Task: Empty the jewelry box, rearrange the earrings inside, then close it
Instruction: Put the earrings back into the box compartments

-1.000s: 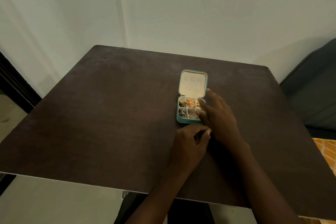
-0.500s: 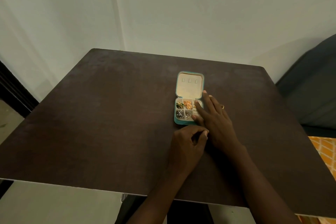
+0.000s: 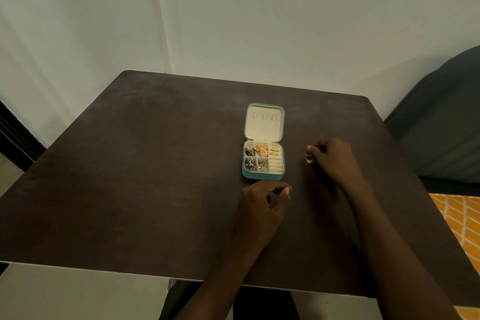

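While the small teal jewelry box [image 3: 263,175] sits open near the middle of the dark counter [image 3: 130,176], its cream-lined lid [image 3: 264,122] leans back toward the wall and the compartments lie in plain sight: gold and green earrings [image 3: 251,150] at the far left, orange-gold pieces [image 3: 261,150] in the next cell, small gold earrings [image 3: 274,151] at the far right above the ring rolls, and silvery studs [image 3: 250,163] in the near left cell. The right hand [image 3: 335,160] is out to the right of the box and apart from it, its grip curled in and pinching a gold earring [image 3: 308,157] at the fingertips, just above the counter or touching it; I cannot tell which from here. The left hand [image 3: 262,205] rests on the counter just in front of the box's near edge, not touching it, its grip curled with thumb and forefinger pressed together; whether anything tiny is caught between them I cannot tell. A dark padded seat [image 3: 441,122] stands beyond the counter's right side, and a patch of orange patterned cloth [image 3: 459,221] shows below it
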